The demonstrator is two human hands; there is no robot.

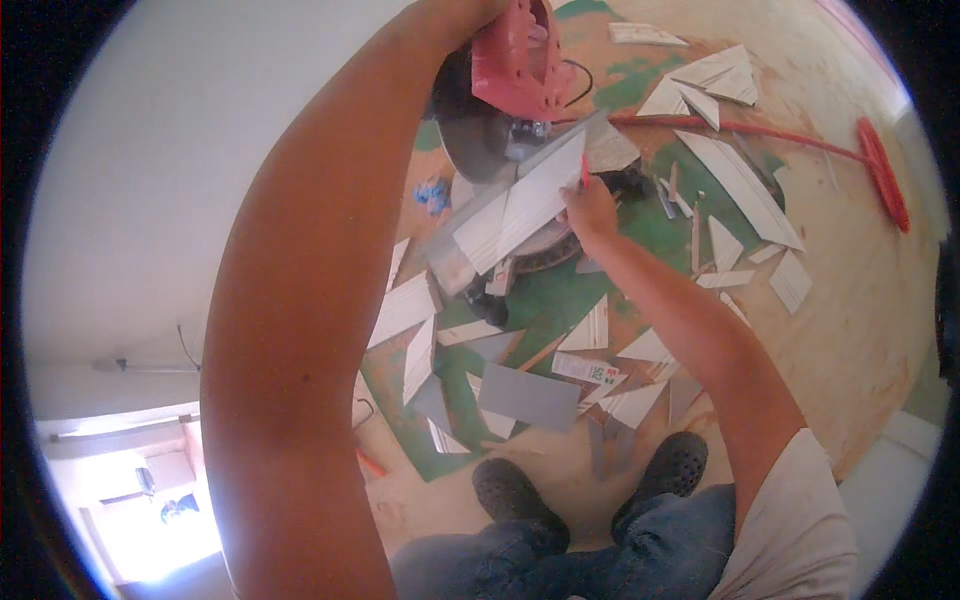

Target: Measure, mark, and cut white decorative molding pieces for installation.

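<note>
A miter saw with a red body and a round grey blade and guard stands on the floor ahead of me. My left hand, partly cut off by the upper edge, is closed at the top of the saw, where its handle is; most of its fingers are hidden. Across the saw's base, along the metal fence, lies a white grooved moulding strip. My right hand grips the strip's right end, thumb on its face. A small red thing shows beside these fingers; its kind is unclear.
Several white moulding offcuts and a grey flat panel litter a green floor sheet. A red-handled broom lies at the right. Crumpled blue material sits left of the saw. My clogs stand near the offcuts.
</note>
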